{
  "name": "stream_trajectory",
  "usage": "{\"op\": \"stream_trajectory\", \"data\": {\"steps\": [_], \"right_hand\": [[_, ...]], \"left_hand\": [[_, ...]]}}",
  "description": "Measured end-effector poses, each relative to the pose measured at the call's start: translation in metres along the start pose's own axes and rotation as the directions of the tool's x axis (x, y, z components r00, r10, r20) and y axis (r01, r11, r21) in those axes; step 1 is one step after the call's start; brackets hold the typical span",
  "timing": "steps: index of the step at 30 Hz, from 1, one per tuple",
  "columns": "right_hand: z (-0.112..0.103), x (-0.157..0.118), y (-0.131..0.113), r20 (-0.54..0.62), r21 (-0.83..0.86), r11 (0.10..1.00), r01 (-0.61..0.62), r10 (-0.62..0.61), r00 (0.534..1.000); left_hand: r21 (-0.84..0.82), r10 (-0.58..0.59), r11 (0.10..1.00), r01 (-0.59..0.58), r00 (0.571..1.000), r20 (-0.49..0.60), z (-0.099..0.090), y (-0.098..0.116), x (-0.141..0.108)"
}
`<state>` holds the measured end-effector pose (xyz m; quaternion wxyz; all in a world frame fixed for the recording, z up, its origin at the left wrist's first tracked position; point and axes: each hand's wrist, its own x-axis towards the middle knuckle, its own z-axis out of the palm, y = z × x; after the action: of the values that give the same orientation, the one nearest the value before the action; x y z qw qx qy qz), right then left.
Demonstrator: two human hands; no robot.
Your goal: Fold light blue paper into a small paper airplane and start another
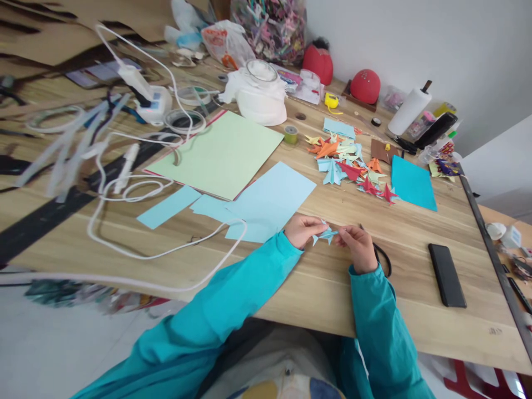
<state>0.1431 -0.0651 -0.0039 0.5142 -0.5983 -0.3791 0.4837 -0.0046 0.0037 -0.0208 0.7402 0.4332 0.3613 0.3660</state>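
Note:
Between my two hands is a small folded figure of light blue paper (325,234) with pointed tips. My left hand (302,230) pinches its left side, and my right hand (358,244) pinches the right end between thumb and finger. Scissors with a black handle (386,259) lie partly behind my right hand. Left of my hands are a light blue sheet (278,197) and a cut blue strip (169,206). Beyond them, a pile of folded paper figures (351,166) in orange, blue, red and pale yellow sits on the table.
A black phone (448,275) lies at the right. Pale green sheets (224,152) cover the table's middle left. White cable (145,256) loops across the left side, near a power adapter (153,105). A turquoise sheet (414,183) and red domed objects (365,86) are farther back.

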Motion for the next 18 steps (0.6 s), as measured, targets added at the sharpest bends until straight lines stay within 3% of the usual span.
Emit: {"op": "stream_trajectory", "data": {"steps": [10,18], "right_hand": [[-0.0032,0.0029,0.0038,0.088,0.119,0.992,-0.038,0.028,0.996],[-0.0054,0.0021,0.004,0.089,0.196,0.977,-0.084,0.068,0.994]], "left_hand": [[-0.283,-0.206,0.932,0.229,0.973,0.109,-0.0005,0.0009,-0.0007],[-0.194,-0.167,0.962,0.192,0.976,0.138,0.0026,-0.0003,-0.0035]]}}
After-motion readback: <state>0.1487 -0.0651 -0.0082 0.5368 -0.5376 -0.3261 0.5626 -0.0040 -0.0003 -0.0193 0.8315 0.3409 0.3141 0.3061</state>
